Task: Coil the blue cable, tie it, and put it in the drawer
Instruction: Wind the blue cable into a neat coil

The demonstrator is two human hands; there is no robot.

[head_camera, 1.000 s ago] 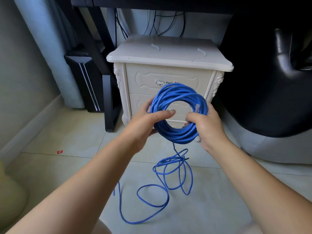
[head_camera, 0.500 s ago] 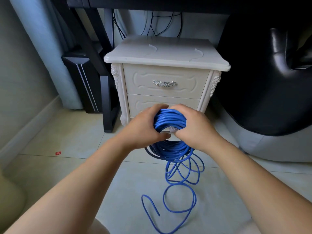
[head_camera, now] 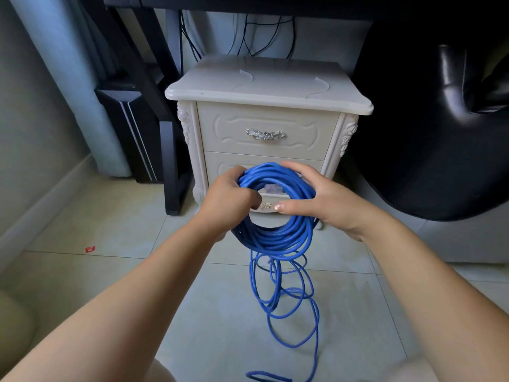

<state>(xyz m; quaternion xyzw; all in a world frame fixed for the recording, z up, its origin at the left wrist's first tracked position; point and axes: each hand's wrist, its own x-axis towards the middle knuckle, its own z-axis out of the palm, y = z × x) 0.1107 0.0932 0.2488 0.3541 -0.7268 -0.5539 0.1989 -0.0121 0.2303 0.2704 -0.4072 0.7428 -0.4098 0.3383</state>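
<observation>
Head camera, from my remote seat: I see the blue round network cable (head_camera: 275, 238) gathered into a thick coil, held upright in the air in front of a cream carved two-drawer nightstand (head_camera: 264, 89). The left hand (head_camera: 228, 197) grips the coil's left side, with its fingers curled tight round the bundled strands. The right hand (head_camera: 327, 199) is spread on the right side. Its fingers reach almost straight over the coil's upper outer edge and its thumb lies straight across the front, pointing left, so the strands sit between thumb and fingers.

Part of the cable is uncoiled. Several loose loops hang from the bottom of the coil and sprawl on the pale tiled floor (head_camera: 110, 271) between my two forearms, running down to the bottom edge of the view.

The coil covers much of the lower drawer (head_camera: 220, 166). The upper drawer (head_camera: 228, 133) above it is closed and its silver ornate handle (head_camera: 265, 134) is in plain sight. A glossy black padded chair (head_camera: 413, 161) stands to the right of the nightstand and a black desk leg (head_camera: 170, 161) to its left. A small red scrap (head_camera: 90, 249) lies on the tiles at the left.
</observation>
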